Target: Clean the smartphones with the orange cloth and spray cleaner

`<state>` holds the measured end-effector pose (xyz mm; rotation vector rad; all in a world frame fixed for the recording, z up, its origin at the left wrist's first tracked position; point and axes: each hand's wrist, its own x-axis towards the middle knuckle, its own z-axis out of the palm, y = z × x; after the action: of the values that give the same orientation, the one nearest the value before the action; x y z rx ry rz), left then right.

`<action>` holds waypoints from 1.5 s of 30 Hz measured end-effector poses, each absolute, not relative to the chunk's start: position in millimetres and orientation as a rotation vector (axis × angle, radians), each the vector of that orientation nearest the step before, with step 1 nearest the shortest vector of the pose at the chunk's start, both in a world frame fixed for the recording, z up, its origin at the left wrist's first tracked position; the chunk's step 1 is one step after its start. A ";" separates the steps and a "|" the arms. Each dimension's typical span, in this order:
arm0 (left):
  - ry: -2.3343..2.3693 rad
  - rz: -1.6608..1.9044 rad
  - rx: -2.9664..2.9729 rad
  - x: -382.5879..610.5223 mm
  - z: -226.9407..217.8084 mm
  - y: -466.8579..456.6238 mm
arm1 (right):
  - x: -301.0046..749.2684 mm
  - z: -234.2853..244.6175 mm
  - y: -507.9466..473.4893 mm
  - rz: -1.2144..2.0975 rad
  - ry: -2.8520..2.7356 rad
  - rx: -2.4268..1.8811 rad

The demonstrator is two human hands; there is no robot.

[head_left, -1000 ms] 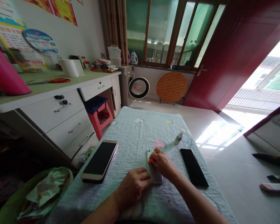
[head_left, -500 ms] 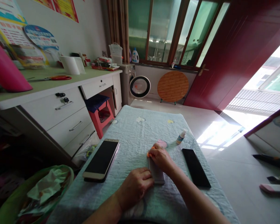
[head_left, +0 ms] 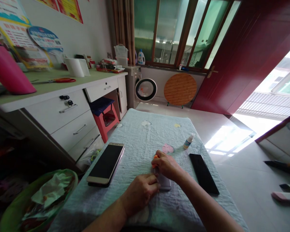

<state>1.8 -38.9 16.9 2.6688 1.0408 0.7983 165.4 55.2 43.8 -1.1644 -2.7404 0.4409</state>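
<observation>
A silver-grey phone (head_left: pixel 165 184) lies on the quilted cloth between my hands, partly covered by them. My left hand (head_left: pixel 142 191) is closed against its lower left edge, fingers bent onto it. Over its upper part, my right hand (head_left: pixel 168 166) pinches a small orange cloth (head_left: pixel 155 157), mostly hidden by the fingers. To the left, a gold-framed phone (head_left: pixel 105 164) with a dark screen rests on top of another flat device. A black phone (head_left: pixel 204 174) lies to the right of my right forearm. Beyond it stands a small spray bottle (head_left: pixel 188 141) with a clear cap.
The pale blue quilted cloth (head_left: pixel 147 135) covers the table. A green basket (head_left: pixel 73 182) with crumpled paper stands at the lower left. Along the left wall runs a white desk (head_left: pixel 62 125), with a red stool (head_left: pixel 106 124) tucked under it. Brushes lie at the right.
My right hand has shifted slightly toward the left edge of the grey phone with the orange cloth. My left hand stays in place. The whole view has moved a little.
</observation>
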 end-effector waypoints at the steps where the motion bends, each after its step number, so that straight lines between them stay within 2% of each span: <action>1: 1.048 0.783 2.670 1.5 17.5 -39.2 | 163.2 43.7 60.3 0.404 -2.747 -1.169; 8: 1.105 0.704 2.652 2.0 18.3 -40.7 | 154.5 43.3 78.2 0.312 -2.761 -1.180; 19: 1.123 0.739 2.697 5.9 12.1 -40.1 | 164.4 57.8 33.8 0.539 -2.845 -1.112; 33: 1.136 0.534 2.740 9.5 29.8 -35.8 | 148.8 51.3 94.0 0.351 -2.767 -1.286; 39: 1.084 0.707 2.732 8.6 19.3 -32.3 | 150.6 48.0 95.5 0.371 -2.731 -1.359; 45: 1.111 0.638 2.653 7.3 18.5 -33.2 | 165.8 44.9 99.0 0.426 -2.658 -1.425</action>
<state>7.3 -33.2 18.5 2.6532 1.1108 0.6376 165.8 99.0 44.9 -1.4252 -2.6584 0.4264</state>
